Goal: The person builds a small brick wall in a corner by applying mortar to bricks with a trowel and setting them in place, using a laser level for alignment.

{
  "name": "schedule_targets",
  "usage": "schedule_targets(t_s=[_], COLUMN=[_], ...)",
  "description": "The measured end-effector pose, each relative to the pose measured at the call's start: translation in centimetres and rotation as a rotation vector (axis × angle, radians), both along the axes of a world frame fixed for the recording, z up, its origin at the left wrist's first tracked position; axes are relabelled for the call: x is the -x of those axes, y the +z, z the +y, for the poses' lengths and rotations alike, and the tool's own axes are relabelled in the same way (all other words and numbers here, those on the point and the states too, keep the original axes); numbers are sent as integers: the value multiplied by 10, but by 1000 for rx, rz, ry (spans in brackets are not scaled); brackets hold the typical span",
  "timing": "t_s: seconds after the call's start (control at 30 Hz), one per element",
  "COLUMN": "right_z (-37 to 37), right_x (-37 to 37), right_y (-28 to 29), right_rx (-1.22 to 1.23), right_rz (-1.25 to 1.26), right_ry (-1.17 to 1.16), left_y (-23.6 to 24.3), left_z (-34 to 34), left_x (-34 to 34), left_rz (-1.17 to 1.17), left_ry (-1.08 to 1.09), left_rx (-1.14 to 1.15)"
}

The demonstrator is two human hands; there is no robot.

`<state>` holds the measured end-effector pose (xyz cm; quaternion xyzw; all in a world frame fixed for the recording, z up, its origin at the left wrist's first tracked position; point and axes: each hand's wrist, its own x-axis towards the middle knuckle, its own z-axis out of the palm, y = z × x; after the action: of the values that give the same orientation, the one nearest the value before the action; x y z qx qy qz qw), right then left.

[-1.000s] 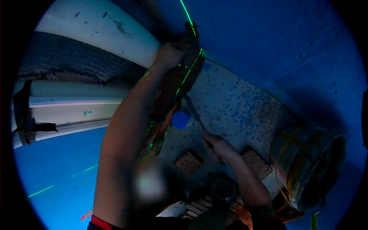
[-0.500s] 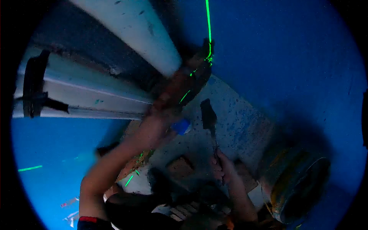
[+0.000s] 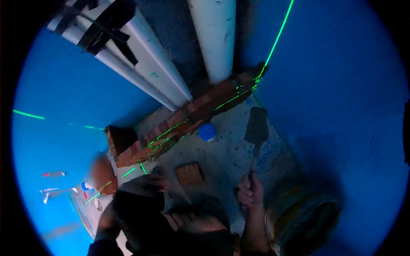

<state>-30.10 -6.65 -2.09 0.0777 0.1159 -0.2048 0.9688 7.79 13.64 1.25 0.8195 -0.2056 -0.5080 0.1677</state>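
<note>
My right hand (image 3: 250,190) is closed around the handle of a trowel (image 3: 257,126). The trowel's dark grey blade points away from me, over the speckled floor. At the lower left, my left hand (image 3: 101,168) is smeared by motion, so its fingers cannot be made out. It is left of the near end of a low brick wall (image 3: 166,123), which runs diagonally to the far right. A round blue object with a pale edge (image 3: 207,132) lies beside the wall. Closer to me, a single reddish brick (image 3: 190,173) rests flat on the floor.
Two white pipes (image 3: 213,38) (image 3: 149,59) rise behind the brick wall, the left one bound with black tape. Blue walls enclose the corner, crossed by a green laser line (image 3: 279,32). A dirty bucket (image 3: 305,217) stands at the lower right. Several bricks (image 3: 177,219) are near my legs.
My left arm has swung back from the brick wall to the lower left, uncovering the wall and the blue object. The whole view has turned. The trowel stays in my right hand.
</note>
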Motion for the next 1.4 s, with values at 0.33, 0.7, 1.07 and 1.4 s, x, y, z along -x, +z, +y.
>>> schedule_targets(t_s=[0.33,0.7,1.07,1.4], right_z=[-31,-76,77,125], right_x=[-52,-76,-61,-11], right_y=[-1,76,19,31], right_rx=[86,571,225,-141], right_rz=[718,1216,1267,809], right_ry=[10,24,200,77], left_y=[-7,-45,-59,-115], left_z=[77,134,169,144], left_x=[5,8,-27,-51], left_rz=[-103,-57,-33,-74], left_ry=[234,262,143,-230], left_rx=[-14,32,91,187])
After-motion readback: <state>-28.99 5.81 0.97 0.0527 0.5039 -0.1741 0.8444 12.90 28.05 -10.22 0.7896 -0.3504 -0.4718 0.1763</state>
